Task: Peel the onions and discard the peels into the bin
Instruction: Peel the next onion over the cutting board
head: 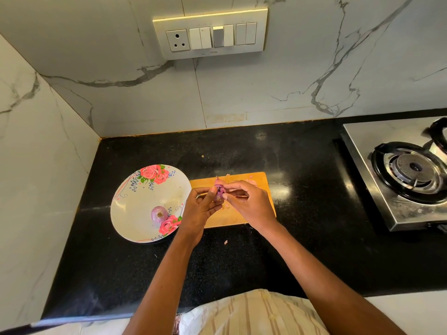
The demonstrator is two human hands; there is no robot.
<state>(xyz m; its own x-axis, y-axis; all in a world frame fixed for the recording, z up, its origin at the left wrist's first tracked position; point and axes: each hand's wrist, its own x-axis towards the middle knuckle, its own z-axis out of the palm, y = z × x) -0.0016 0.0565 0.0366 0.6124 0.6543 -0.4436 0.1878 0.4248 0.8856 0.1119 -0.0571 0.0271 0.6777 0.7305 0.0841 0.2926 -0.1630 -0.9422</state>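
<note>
Above the wooden cutting board [261, 187], the left hand [200, 209] grips a small purple onion [219, 192] while the right hand [249, 201] pinches its skin; fingers hide much of it. Leftward on the black surface [290, 238], a floral plate [135, 201] holds another purple onion [159, 214].

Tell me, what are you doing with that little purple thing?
A person is peeling a small onion over a wooden cutting board. The left hand holds the onion while the right hand pinches at its skin with the fingers. Another onion waits on the flowered plate beside the board. A few bits of peel lie on the board. No bin shows in this view.
</note>
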